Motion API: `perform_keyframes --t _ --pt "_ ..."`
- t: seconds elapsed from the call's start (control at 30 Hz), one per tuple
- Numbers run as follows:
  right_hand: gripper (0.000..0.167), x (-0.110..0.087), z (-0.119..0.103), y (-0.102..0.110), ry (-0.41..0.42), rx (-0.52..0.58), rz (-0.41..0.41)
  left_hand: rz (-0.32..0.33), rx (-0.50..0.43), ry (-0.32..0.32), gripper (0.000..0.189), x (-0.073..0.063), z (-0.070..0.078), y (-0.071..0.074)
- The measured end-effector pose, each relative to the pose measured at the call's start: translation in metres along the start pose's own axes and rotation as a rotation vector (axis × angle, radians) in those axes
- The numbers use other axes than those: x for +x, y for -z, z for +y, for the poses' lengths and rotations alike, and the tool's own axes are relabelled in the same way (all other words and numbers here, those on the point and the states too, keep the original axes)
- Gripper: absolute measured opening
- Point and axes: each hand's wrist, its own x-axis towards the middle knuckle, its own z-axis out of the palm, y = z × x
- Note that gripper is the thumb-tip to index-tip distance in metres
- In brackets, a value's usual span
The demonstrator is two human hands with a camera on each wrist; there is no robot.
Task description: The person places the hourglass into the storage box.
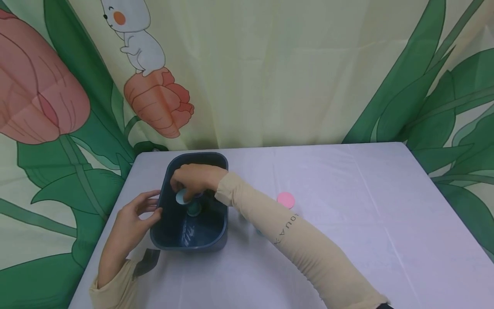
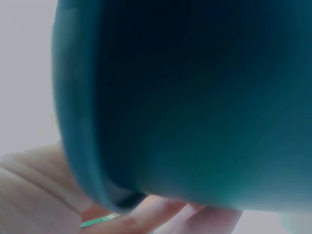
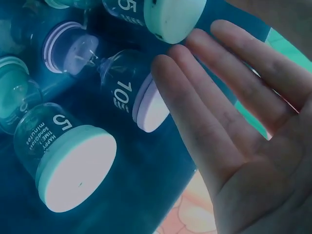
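A dark blue bin [image 1: 175,231] stands at the left of the table. My right hand [image 1: 194,178] reaches inside it, and its straight fingers [image 3: 209,126] lie close to a purple-capped sandglass [image 3: 124,92] marked 10. Just past the fingertips is the teal cap of another sandglass [image 3: 175,19]. A teal-capped 5-minute sandglass [image 3: 73,161] lies in the bin beside them, with more sandglasses behind. My left hand [image 1: 135,216] rests against the bin's left outer wall, thumb and fingers spread. In the left wrist view its fingers [image 2: 156,214] appear beneath the bin's rim [image 2: 80,122].
A pink round cap [image 1: 286,200] shows on the white tabletop [image 1: 335,184], just behind my right sleeve [image 1: 293,231]. A bit of teal peeks out beside that sleeve, mostly hidden. A printed curtain [image 1: 270,77] hangs behind the table.
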Motion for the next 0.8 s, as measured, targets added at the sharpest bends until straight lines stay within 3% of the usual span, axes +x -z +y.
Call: perform_keyframes --t 0.4,0.8 --pt "0.035 -0.012 0.000 0.013 0.055 -0.038 0.052 -0.001 -0.007 -0.008 0.051 0.000 0.002 0.000" --pt "0.038 -0.036 -0.004 0.023 0.107 0.000 0.123 -0.004 -0.010 -0.002 0.051 -0.001 0.002 0.000"
